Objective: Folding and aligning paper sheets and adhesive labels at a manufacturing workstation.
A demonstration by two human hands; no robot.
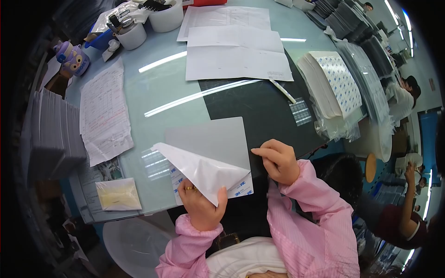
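A flat grey sheet (211, 132) lies at the table's near edge. White backing paper (204, 167) is folded back across it, and a printed blue-and-white strip shows along the sheet's near side. My left hand (201, 204) is closed at this near side, its thumb and fingers around the loose corner of the backing paper. Whether it grips the sheet beneath as well is hidden. Just beyond the sheet's right edge hovers my right hand (278, 162), fingers curled together and index fingertip pointing left. Nothing shows in it.
Papers (238, 53) lie at the far side, near a white pen (282, 91). A stack of patterned sheets (331, 85) stands right. On the left are a written page (106, 111), a yellowish packet (118, 194), grey stacked sheets (55, 134) and a purple bottle (73, 59). People are at far right.
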